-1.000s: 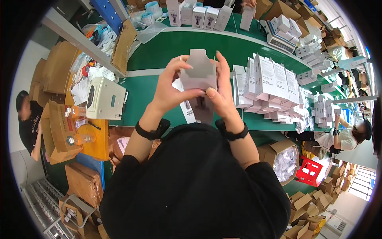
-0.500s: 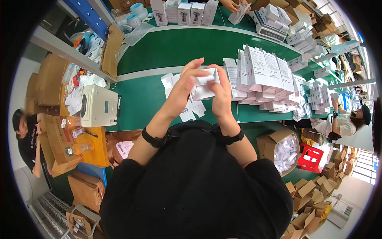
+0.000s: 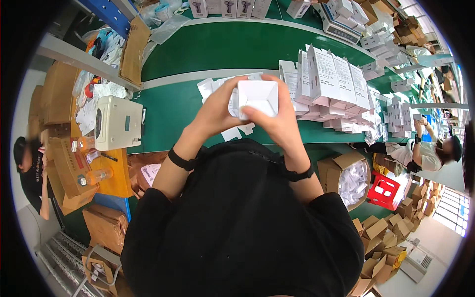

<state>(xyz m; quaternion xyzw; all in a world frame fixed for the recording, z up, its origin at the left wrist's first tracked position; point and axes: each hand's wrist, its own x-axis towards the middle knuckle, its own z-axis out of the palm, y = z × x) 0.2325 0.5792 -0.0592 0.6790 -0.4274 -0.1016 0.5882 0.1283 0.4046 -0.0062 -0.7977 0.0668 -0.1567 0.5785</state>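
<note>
A small white carton (image 3: 259, 93) is held up in front of my chest, its open end facing me so that the pale inner walls show. My left hand (image 3: 216, 108) is closed around its left side. On the other side my right hand (image 3: 280, 118) grips it, the thumb lying at the near rim. White flattened cartons (image 3: 206, 89) lie on the green table beneath, partly hidden by my hands. Right of my hands stands a stack of white printed boxes (image 3: 326, 81), several upright on top of others lying down.
A beige machine (image 3: 118, 123) stands on the left beside orange bottles (image 3: 96, 176). Across the table are boxes with a device picture (image 3: 228, 7) and a scale (image 3: 341, 29). A carton of white pieces (image 3: 354, 183) and a red stool (image 3: 383, 191) stand lower right. Other people work at both sides.
The white carton has turned from a tilted position so its open end now faces me. My fingers have moved off its flap area to its sides, and my right thumb rests at the rim.
</note>
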